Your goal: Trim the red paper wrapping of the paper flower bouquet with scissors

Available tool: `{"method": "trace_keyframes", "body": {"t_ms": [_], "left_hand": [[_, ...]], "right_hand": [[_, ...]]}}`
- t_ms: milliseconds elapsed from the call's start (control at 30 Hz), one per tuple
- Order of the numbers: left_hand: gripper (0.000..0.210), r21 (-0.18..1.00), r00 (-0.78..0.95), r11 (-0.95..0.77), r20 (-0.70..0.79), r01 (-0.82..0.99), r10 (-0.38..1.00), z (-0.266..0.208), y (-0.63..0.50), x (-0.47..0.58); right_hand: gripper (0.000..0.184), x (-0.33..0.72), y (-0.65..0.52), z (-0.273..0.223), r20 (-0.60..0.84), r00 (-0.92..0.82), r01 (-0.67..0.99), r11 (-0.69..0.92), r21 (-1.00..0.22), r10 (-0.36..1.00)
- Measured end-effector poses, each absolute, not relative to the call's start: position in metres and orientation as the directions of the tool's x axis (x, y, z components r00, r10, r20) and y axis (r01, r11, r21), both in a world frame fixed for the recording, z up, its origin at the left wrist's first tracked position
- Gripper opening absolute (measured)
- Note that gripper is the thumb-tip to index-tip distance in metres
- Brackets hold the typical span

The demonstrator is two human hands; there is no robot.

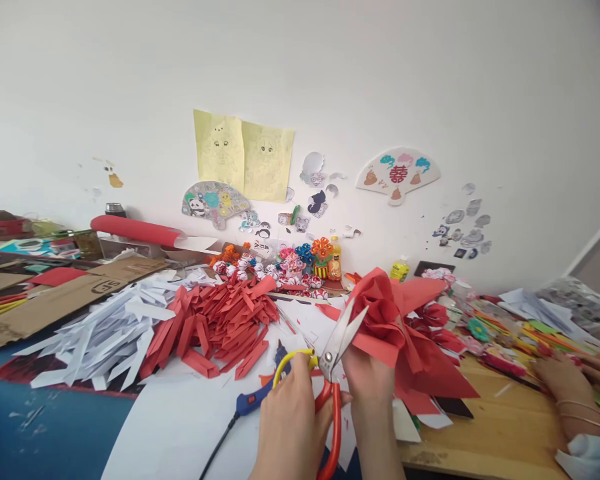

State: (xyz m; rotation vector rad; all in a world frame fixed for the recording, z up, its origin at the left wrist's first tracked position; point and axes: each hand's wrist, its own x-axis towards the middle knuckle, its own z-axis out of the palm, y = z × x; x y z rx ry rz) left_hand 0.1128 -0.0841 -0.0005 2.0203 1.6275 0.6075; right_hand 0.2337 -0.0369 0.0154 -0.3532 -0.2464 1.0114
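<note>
From where I stand, the left hand [291, 410] is wrapped through the handles of a pair of scissors [329, 358], one loop red, the other yellow, and the blades stand apart in a narrow V. The right hand [371, 377] cups a red paper flower [387, 313] from beneath, seemingly gripping its base; its fingertips vanish behind the paper, so I can't tell exactly how they pinch.

The flower is held up just right of the blades, in front of the cluttered wooden tabletop [460, 430]. I'd judge it very light, crisp along its folds but easily crushed, dry rather than slippery, and liable to tear at the thin outer edges. The gathered base looks the safest hold, clear of the loose petals. Its curled centre faces mostly toward the wearer, while broad points flare up-right and down-right; the axis through the base is hidden.

The scissors look firm and heavier, best held by the loops; their long axis runs from the handles up and slightly right, tips by the flower's left edge. A blue glue gun [253, 401] lies beside the left hand, with folded red paper strips [225, 323] beyond.
</note>
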Motion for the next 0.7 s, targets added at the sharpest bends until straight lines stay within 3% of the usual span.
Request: {"method": "trace_keyframes", "body": {"t_ms": [200,500,700], "left_hand": [[0.027,0.579,0.196,-0.222,0.109,0.785,0.975,-0.004,-0.079,0.112],[0.021,0.568,0.188,-0.269,0.198,0.777,0.962,-0.006,-0.07,0.114],[0.019,0.549,0.182,-0.285,0.236,0.785,0.955,-0.008,-0.066,0.114]], "right_hand": [[0.024,0.236,-0.032,0.009,0.084,0.509,-0.779,0.5,-0.379,0.857],[0.027,0.235,-0.03,0.001,0.176,0.629,-0.552,0.594,-0.585,0.758],[0.036,0.232,-0.046,-0.001,0.311,0.579,-0.381,0.587,-0.714,0.754]]}}
